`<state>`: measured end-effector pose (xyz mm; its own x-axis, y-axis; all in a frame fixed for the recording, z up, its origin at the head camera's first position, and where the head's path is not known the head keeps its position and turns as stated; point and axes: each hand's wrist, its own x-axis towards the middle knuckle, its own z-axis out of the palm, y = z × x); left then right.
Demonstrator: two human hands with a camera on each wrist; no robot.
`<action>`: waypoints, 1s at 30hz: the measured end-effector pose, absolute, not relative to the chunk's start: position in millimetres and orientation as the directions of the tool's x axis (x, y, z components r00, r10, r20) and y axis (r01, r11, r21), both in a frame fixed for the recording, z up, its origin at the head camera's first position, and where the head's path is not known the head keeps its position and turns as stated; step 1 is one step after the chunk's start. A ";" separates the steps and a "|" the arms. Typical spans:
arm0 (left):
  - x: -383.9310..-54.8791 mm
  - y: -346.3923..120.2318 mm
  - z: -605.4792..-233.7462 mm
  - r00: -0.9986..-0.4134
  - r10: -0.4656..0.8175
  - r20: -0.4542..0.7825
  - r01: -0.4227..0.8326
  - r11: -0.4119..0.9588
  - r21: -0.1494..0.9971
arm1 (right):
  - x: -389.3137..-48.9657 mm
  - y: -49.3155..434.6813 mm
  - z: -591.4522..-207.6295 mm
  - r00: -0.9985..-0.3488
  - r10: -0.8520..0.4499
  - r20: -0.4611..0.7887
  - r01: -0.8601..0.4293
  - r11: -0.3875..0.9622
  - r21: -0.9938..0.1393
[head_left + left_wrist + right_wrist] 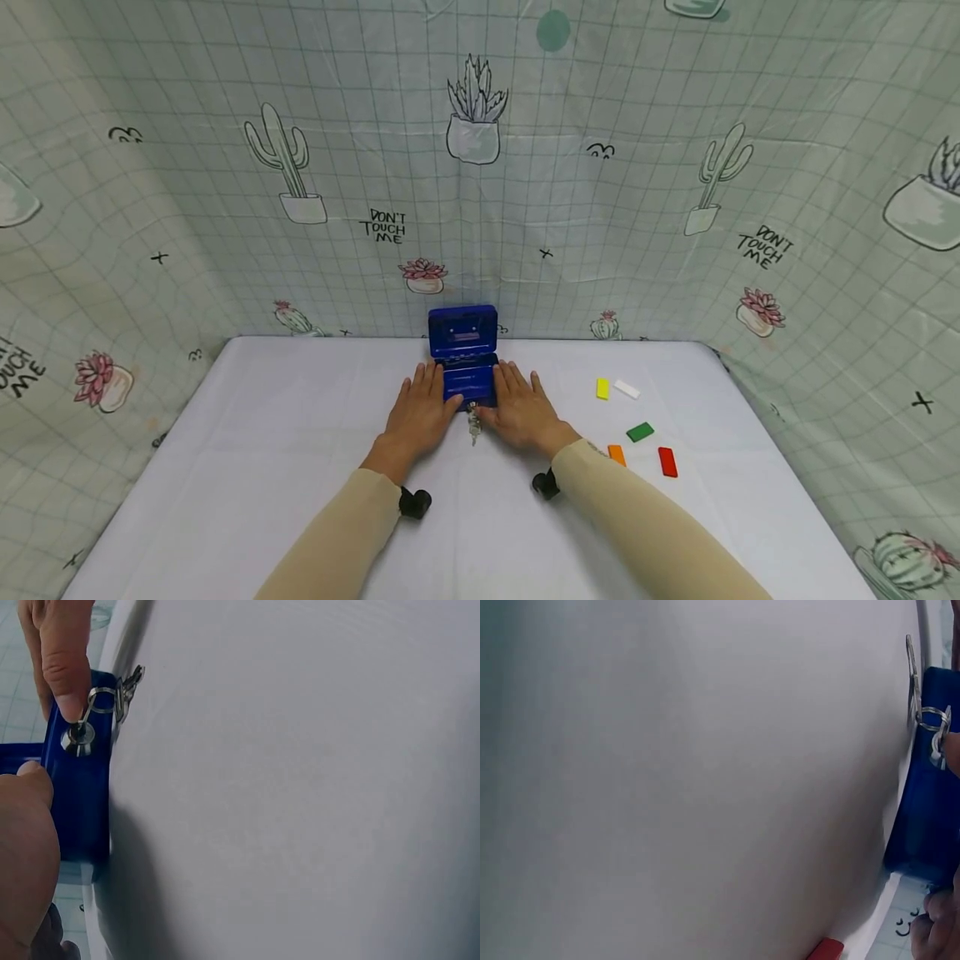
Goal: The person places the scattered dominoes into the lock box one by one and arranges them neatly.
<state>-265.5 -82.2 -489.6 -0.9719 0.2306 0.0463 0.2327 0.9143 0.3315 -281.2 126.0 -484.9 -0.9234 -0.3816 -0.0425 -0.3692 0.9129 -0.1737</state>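
A small blue cash box (470, 382) stands at the table's back edge, its lid (462, 332) raised. My left hand (422, 414) lies along the box's left side, fingers straight, the thumb at the front rim. Along the right side lies my right hand (527, 414), also with straight fingers. Its thumb (69, 697) touches the key in the round silver lock (78, 741) on the front wall. From that key a ring with keys (474, 425) hangs down to the white cloth. In the right wrist view, the box's front (926, 817) shows at the right edge.
On the right of the white table (300, 433) lie several small flat blocks: yellow (602, 389), white (627, 389), green (640, 432), orange (617, 455), partly behind my right sleeve, and red (667, 462). A patterned curtain (337, 150) surrounds the table's back and sides.
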 end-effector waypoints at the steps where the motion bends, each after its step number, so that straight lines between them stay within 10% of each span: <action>1: -264.6 -83.2 -490.0 -0.972 0.230 0.043 0.231 0.915 0.331 | -280.0 125.7 -485.1 -0.922 -0.385 -0.042 -0.373 0.912 -0.170; 30: -205.4 -108.1 -494.7 -0.949 0.299 0.096 0.314 0.890 0.330 | -210.1 123.4 -486.1 -0.881 -0.474 0.015 -0.472 0.873 -0.126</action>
